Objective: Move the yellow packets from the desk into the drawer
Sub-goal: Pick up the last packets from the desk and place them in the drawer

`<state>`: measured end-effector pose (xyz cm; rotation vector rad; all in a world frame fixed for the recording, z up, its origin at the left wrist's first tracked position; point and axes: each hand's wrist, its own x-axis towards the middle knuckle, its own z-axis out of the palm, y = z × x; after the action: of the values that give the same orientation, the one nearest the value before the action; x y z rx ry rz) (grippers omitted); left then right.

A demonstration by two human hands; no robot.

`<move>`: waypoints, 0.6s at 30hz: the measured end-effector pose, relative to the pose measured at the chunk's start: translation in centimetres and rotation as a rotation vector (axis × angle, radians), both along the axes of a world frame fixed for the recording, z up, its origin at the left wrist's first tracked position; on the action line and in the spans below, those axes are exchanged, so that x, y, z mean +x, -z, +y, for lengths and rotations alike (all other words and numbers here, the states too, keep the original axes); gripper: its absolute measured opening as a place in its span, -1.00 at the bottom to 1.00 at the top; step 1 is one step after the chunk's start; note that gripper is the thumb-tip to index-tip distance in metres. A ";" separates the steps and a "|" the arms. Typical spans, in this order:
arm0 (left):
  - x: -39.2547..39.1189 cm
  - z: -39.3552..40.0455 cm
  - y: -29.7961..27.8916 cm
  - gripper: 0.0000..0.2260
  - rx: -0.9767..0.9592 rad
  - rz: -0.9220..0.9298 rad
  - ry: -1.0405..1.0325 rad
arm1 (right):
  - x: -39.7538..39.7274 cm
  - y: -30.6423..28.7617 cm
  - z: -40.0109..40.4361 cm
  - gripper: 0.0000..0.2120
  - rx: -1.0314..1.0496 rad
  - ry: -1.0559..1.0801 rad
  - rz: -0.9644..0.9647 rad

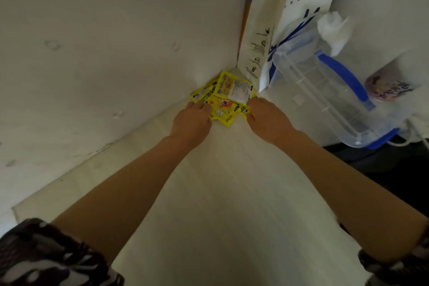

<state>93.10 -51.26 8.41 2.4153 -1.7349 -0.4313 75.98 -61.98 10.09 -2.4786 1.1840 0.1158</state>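
desk: a pale white desk [227, 193] is reaching into a far corner by the wall | far corner: yellow packets [224, 100] are lying in a small pile on it | right side: a white coffee bag [274, 30] is standing just beside the pile, and a clear jug [325, 90] with blue trim is sitting near the bag

Two bare forearms are reaching forward over a pale cream desk top [232, 193] into a corner of white walls. The left hand [191, 121] and right hand [267, 118] are touching opposite sides of a small heap of glossy yellow packets [222, 100], fingers hidden beneath. Just right, a white paper bag printed "coffee" [285, 18] is standing upright beside a clear plastic jug with a blue handle [325, 90]
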 end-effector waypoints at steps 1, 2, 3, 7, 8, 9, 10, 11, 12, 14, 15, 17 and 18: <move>0.2 -0.7 0.4 -0.70 -0.007 0.005 0.011 | 0.5 0.3 -0.7 -0.69 -0.001 -0.003 -0.009; 0.5 -1.3 0.8 -0.70 -0.013 0.008 0.026 | 1.0 0.6 -1.4 -0.68 -0.004 -0.002 -0.022; 0.7 -1.9 1.2 -0.69 -0.015 0.011 0.046 | 1.4 1.0 -2.0 -0.67 -0.007 0.001 -0.037; 1.3 -3.6 2.6 -0.66 -0.031 0.025 0.139 | 3.1 2.5 -4.0 -0.65 -0.017 -0.007 -0.045; 1.4 -3.9 2.8 -0.66 -0.043 0.032 0.149 | 3.4 2.8 -4.4 -0.63 -0.015 -0.011 -0.049; 1.4 -4.1 2.9 -0.66 -0.055 0.036 0.154 | 3.8 3.1 -4.7 -0.61 -0.007 -0.018 -0.062; 1.5 -4.3 3.1 -0.66 -0.064 0.036 0.156 | 4.1 3.4 -5.0 -0.58 0.002 -0.027 -0.078; 1.6 -4.4 3.2 -0.67 -0.072 0.034 0.156 | 4.4 3.7 -5.2 -0.56 0.008 -0.037 -0.091; 1.6 -4.4 3.4 -0.67 -0.081 0.030 0.159 | 4.7 4.0 -5.5 -0.53 0.007 -0.044 -0.096; 1.7 -4.1 3.8 -0.69 -0.098 0.021 0.172 | 5.1 4.6 -5.9 -0.46 -0.001 -0.045 -0.097; 1.7 -3.9 3.9 -0.70 -0.103 0.014 0.175 | 5.2 4.8 -6.0 -0.44 -0.002 -0.041 -0.097; 1.7 -3.4 4.1 -0.67 -0.098 0.002 0.177 | 5.1 5.3 -6.0 -0.43 -0.033 -0.055 -0.077; 1.6 -3.0 4.1 -0.65 -0.089 -0.004 0.177 | 4.9 5.6 -5.9 -0.44 -0.063 -0.068 -0.060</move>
<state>94.75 -54.25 4.33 2.2136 -1.9339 -0.3610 80.90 -67.86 4.48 -2.5591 1.0948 0.0235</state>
